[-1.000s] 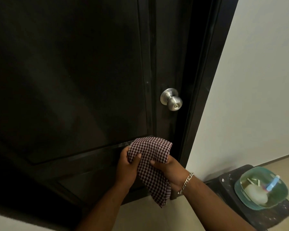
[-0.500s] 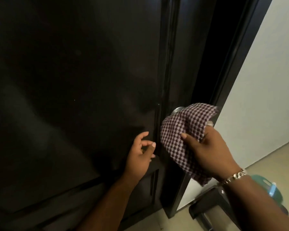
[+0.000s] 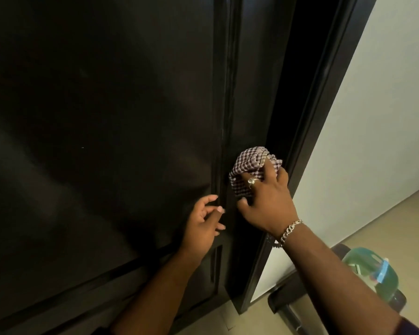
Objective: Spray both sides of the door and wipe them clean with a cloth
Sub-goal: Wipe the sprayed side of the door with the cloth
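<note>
A dark brown panelled door (image 3: 107, 141) fills most of the view, shut in its dark frame (image 3: 319, 93). My right hand (image 3: 266, 201) grips a bunched purple-and-white checked cloth (image 3: 249, 165) pressed against the door's right stile, where the knob is hidden under the cloth. My left hand (image 3: 203, 223) hovers just left of it with fingers spread, holding nothing, close to the raised moulding. No spray bottle is in view.
A white wall (image 3: 373, 141) runs right of the frame. At lower right a dark stool (image 3: 290, 293) carries a green bowl (image 3: 363, 262) with a blue item in it. Beige floor tiles (image 3: 397, 221) lie beyond.
My left hand let go of the cloth and opened. My right hand carried the cloth up from the lower panel rail onto the knob, which is now covered.
</note>
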